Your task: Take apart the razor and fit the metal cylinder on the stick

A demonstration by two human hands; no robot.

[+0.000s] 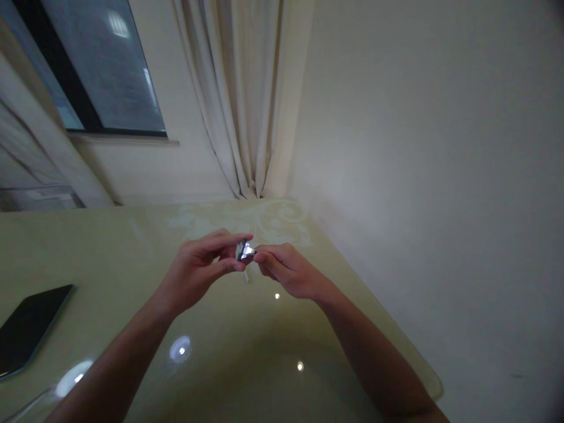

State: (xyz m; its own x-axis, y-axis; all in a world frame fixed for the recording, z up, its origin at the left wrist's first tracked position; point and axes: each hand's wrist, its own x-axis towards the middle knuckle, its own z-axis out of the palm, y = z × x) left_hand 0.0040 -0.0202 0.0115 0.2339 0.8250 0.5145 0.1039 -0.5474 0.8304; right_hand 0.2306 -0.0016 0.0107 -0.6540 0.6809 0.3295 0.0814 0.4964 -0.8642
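Observation:
Above the glossy table, both of my hands meet at a small shiny silver piece with a dark edge (247, 251). It flares toward the left and narrows toward the right; its exact kind is too small to make out. My left hand (200, 261) pinches the wide, dark-edged side between thumb and fingers. On the narrow end, the thumb and forefinger of my right hand (288, 270) are closed, with the other fingers curled under. My fingertips cover parts of the piece.
The pale greenish table (211, 358) has a glossy top with light reflections. A dark flat tablet-like device (33, 329) lies at the left. Beyond the far edge hang beige curtains (238, 88) beside a window (101, 64). A plain wall (418, 176) borders the right side.

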